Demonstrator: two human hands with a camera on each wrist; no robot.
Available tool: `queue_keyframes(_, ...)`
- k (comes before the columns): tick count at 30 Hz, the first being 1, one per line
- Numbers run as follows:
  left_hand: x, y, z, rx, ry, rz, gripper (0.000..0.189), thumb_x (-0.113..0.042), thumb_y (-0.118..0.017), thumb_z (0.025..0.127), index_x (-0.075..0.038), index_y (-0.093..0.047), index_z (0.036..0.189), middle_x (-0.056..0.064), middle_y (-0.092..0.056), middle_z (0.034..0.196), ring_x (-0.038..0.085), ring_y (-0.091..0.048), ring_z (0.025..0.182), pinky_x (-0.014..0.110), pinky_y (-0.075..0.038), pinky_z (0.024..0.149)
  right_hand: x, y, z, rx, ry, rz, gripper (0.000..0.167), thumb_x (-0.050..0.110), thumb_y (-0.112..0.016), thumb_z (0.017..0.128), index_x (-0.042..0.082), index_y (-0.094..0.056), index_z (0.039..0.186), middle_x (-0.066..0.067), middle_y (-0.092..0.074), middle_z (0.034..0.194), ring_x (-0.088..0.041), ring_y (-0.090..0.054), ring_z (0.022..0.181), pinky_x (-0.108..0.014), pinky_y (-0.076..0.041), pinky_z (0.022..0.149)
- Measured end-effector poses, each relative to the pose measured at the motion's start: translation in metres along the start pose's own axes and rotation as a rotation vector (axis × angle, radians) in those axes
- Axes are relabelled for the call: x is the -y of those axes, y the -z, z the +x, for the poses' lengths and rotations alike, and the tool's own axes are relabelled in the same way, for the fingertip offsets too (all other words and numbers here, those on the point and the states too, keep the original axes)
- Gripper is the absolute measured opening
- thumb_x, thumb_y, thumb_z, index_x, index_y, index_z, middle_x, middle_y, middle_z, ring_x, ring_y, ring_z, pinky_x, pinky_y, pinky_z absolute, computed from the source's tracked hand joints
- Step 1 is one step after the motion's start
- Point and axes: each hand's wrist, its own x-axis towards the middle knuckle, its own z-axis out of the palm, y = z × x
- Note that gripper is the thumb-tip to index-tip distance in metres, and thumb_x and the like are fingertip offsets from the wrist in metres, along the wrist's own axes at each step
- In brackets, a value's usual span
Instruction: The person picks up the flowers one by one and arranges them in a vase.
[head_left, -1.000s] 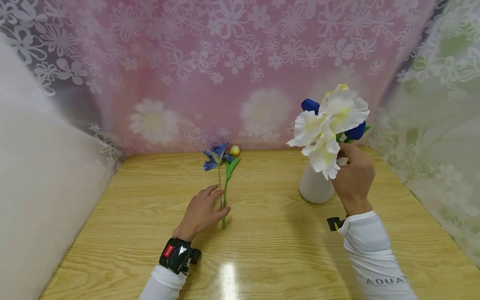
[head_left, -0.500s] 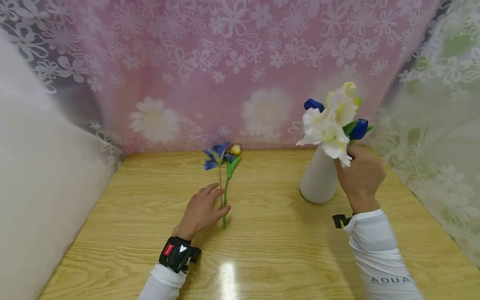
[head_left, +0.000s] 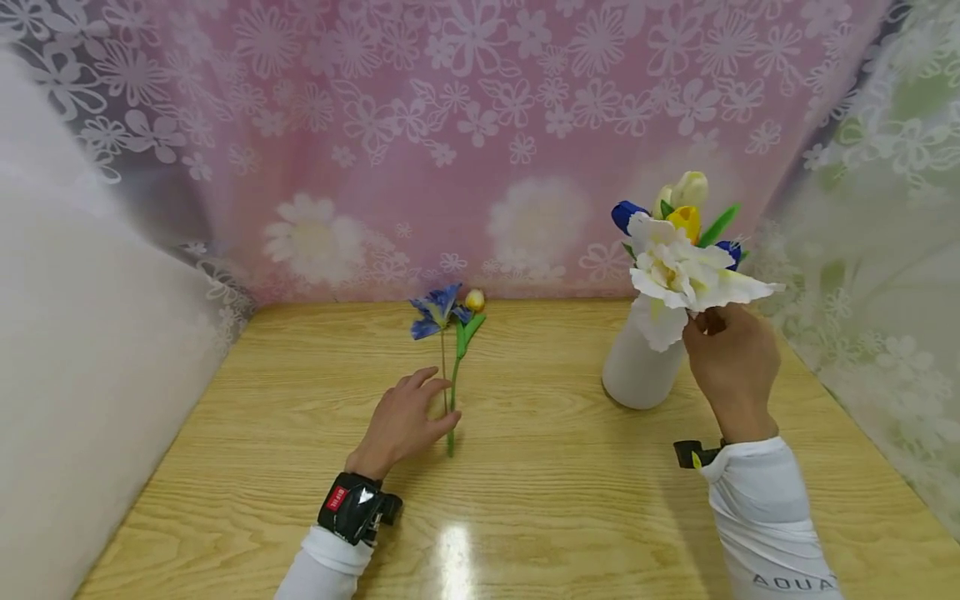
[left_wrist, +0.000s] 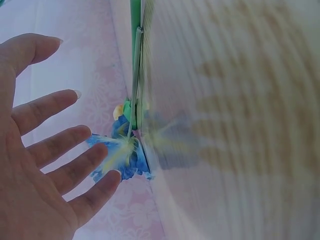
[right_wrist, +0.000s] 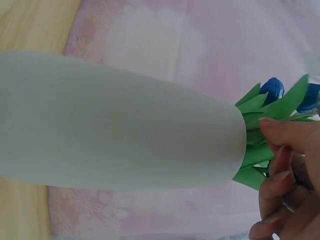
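At the right of the head view, my right hand [head_left: 733, 362] pinches the thin stem of a white iris [head_left: 678, 271] just above the mouth of a white vase [head_left: 641, 367]. The right wrist view shows thumb and curled fingers [right_wrist: 292, 170] beside the green leaves [right_wrist: 257, 102] at the vase's rim. Blue, yellow and cream tulips [head_left: 685, 223] stand in the vase behind the iris. My left hand [head_left: 401, 421], fingers spread, hovers beside the stems of a blue iris [head_left: 435, 312] and a yellow-white tulip [head_left: 475, 300] lying on the table; it grips neither.
The wooden table [head_left: 525, 500] runs back to a pink flower-patterned curtain [head_left: 420, 167]. A pale sheet [head_left: 90, 333] hangs at the left, and a green-white patterned one [head_left: 885, 275] borders the right side.
My right hand has shifted slightly right, and the white iris has turned and lowered its petals over the vase mouth. More tulips show behind it. The left hand stays in place.
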Motion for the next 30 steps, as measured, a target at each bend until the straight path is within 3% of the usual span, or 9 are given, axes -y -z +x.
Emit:
queue_keyframes(5,0.002,0.001,-0.002,-0.010,0.008,0.012,0.046,-0.040,-0.067,0.086,-0.011,-0.065,0.122,0.014,-0.049,0.138,0.036,-0.050,0.119,0.057,-0.043,0.090,0.001,-0.005,-0.015,0.071,0.063,0.114,0.015,0.017,-0.065,0.086,0.002,-0.067,0.083,-0.011,-0.063,0.068,-0.016,-0.053,0.058,-0.027,-0.039,0.051)
queue_keyframes(8,0.004,0.002,-0.002,-0.014,0.011,0.017,0.047,-0.041,-0.067,0.086,-0.011,-0.065,0.122,0.014,-0.049,0.138,0.036,-0.050,0.119,0.057,-0.043,0.090,0.002,-0.016,-0.023,0.181,0.163,0.189,0.014,0.020,-0.069,0.087,0.006,-0.066,0.086,-0.004,-0.061,0.067,-0.011,-0.052,0.057,-0.021,-0.040,0.051)
queue_keyframes(11,0.006,0.002,-0.003,-0.013,0.013,0.014,0.048,-0.041,-0.067,0.086,-0.011,-0.064,0.124,0.013,-0.048,0.138,0.036,-0.049,0.120,0.056,-0.043,0.090,0.004,-0.034,-0.030,0.286,0.285,0.224,0.013,0.022,-0.069,0.089,0.011,-0.065,0.085,0.003,-0.058,0.065,-0.010,-0.051,0.055,-0.023,-0.041,0.050)
queue_keyframes(14,0.006,0.003,-0.004,-0.010,0.018,0.007,0.048,-0.040,-0.066,0.086,-0.012,-0.064,0.125,0.013,-0.048,0.138,0.036,-0.049,0.120,0.056,-0.043,0.090,0.005,-0.055,-0.036,0.375,0.344,0.251,0.010,0.021,-0.068,0.091,0.012,-0.067,0.087,0.006,-0.057,0.065,-0.009,-0.051,0.055,-0.025,-0.043,0.049)
queue_keyframes(21,0.011,0.008,-0.008,-0.007,0.039,0.020,0.049,-0.042,-0.066,0.087,-0.013,-0.063,0.125,0.013,-0.049,0.138,0.035,-0.050,0.119,0.056,-0.043,0.090,0.024,-0.103,-0.052,0.618,0.283,0.315,0.013,0.021,-0.064,0.094,0.009,-0.069,0.097,0.003,-0.061,0.072,-0.011,-0.053,0.060,-0.029,-0.045,0.053)
queue_keyframes(30,0.015,0.012,-0.013,0.008,0.055,0.038,0.052,-0.043,-0.066,0.086,-0.013,-0.061,0.129,0.013,-0.048,0.138,0.035,-0.049,0.120,0.055,-0.042,0.092,0.068,-0.154,-0.069,0.884,0.210,0.297,0.021,0.026,-0.060,0.096,0.010,-0.071,0.104,0.003,-0.065,0.083,-0.010,-0.057,0.067,-0.030,-0.048,0.058)
